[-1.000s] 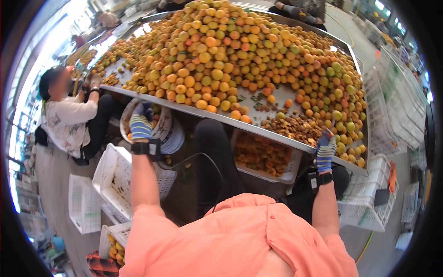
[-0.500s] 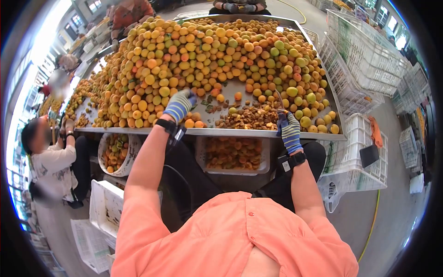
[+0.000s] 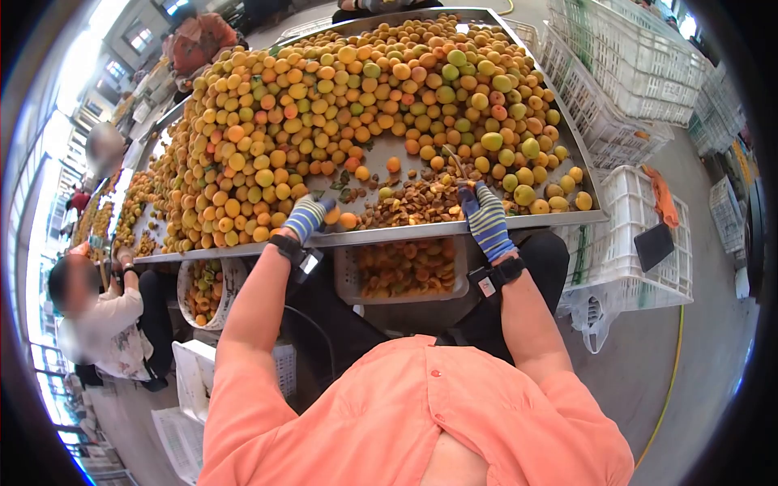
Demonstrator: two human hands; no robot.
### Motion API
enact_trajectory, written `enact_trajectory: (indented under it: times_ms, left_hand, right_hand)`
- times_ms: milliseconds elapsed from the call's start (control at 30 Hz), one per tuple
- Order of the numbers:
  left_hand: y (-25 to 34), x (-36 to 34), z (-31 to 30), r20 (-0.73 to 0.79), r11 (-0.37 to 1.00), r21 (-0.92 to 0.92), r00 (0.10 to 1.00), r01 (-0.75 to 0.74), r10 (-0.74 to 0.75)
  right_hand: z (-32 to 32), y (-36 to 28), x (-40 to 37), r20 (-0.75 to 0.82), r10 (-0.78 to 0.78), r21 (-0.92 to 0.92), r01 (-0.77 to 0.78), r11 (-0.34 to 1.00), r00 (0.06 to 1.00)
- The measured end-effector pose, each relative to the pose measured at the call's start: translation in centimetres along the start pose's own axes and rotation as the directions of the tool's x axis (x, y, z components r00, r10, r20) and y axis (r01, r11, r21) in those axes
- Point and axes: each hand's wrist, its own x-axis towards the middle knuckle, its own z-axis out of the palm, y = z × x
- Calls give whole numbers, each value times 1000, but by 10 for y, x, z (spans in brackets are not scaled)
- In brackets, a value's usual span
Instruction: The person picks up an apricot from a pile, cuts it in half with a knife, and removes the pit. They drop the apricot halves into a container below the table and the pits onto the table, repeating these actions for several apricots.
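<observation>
My left hand [image 3: 308,217], in a striped glove, is at the tray's near edge with its fingers closed round an orange-yellow fruit [image 3: 331,215]. Another orange fruit [image 3: 348,220] lies just right of it. My right hand [image 3: 487,220], also gloved, is closed on a thin curved tool [image 3: 455,160] that points up and away over the tray. Left of this hand lies a heap of small brown pits [image 3: 417,202]. A large pile of yellow, orange and green fruits [image 3: 284,121] covers much of the metal tray [image 3: 389,234].
Below the tray's edge are a bin of orange fruit pieces [image 3: 405,269] and a round white basket [image 3: 230,312]. White crates [image 3: 624,61] stand at the right, one with an orange cloth [image 3: 662,197]. A person [image 3: 117,324] sits at the left; others are beyond the tray.
My left hand has drawn back from the pile to the near edge and closed round a fruit. My right hand still holds the tool, slightly further left. The view has shifted.
</observation>
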Motion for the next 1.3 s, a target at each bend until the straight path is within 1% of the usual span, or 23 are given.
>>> enact_trajectory:
  times_ms: [33,67,100,167,233,300,367,467,500,567,633,667,700,767,800,867,900,933,1033,1067,1167,1200,1300]
  left_hand:
    - [14,-8,2,77,925,-363,993,109,-87]
    - [39,-28,-2,155,853,-509,987,118,-44]
    - [63,-45,-1,143,787,-611,990,78,14]
    - [94,-47,-10,270,689,-720,948,84,167]
    - [133,-56,-15,369,586,-802,868,116,333]
    - [184,-87,-8,252,573,-819,889,-14,382]
    - [211,-99,-6,299,544,-827,709,-141,638]
    - [218,-114,12,354,468,-884,640,-9,682]
    - [209,-115,20,405,421,-900,576,112,711]
    - [185,-126,40,375,399,-908,677,131,633]
    - [155,-123,59,370,346,-919,712,187,597]
    - [140,-117,66,367,311,-925,734,220,572]
    - [126,-109,71,370,289,-927,718,241,589]
    - [110,-97,76,371,241,-929,685,282,628]
    - [105,-91,76,367,231,-930,667,287,649]
    - [96,-82,78,367,233,-930,726,284,581]
    - [92,-78,79,368,235,-930,753,283,546]
    - [89,-75,79,374,224,-927,764,300,526]
    - [76,-63,76,386,195,-922,779,333,494]
    - [74,-59,73,391,204,-920,759,334,521]
    - [74,-50,68,359,192,-933,817,304,452]
    - [71,-44,64,367,215,-929,813,300,453]
    - [68,-30,61,373,218,-928,798,304,473]
  right_hand:
    - [2,3,-1,-14,-14,22,14,1000,1000]
    - [3,4,-1,-28,-31,44,32,998,999]
    - [4,4,0,-43,-52,66,55,996,998]
    - [6,2,-1,-34,9,74,-7,997,999]
    - [3,-10,-1,-11,17,181,-15,983,1000]
    - [7,-6,-2,-55,-4,144,12,990,999]
    - [4,-16,-3,-78,25,159,-13,987,997]
    - [-2,-27,-4,12,156,391,-148,909,988]
    - [-6,-34,-5,55,197,472,-199,859,979]
    - [-16,-50,-9,181,226,635,-289,716,957]
    - [-25,-83,-15,275,197,781,-338,525,941]
    - [-26,-90,-19,317,164,723,-350,596,934]
    - [-20,-98,-20,289,78,718,-270,642,954]
    - [-11,-118,-23,329,42,643,-256,722,943]
    - [2,-115,-21,266,-36,559,-124,820,963]
    - [14,-116,-14,199,-117,327,46,944,973]
    - [20,-116,-11,176,-165,196,130,972,971]
    - [24,-122,-8,132,-193,179,168,969,972]
    - [39,-128,-1,138,-135,212,104,972,981]
    - [43,-129,1,150,-173,160,149,976,973]
    - [63,-124,6,191,-141,29,138,990,971]
    - [69,-125,7,187,-119,112,99,989,975]
    - [81,-122,14,222,7,134,-38,990,975]
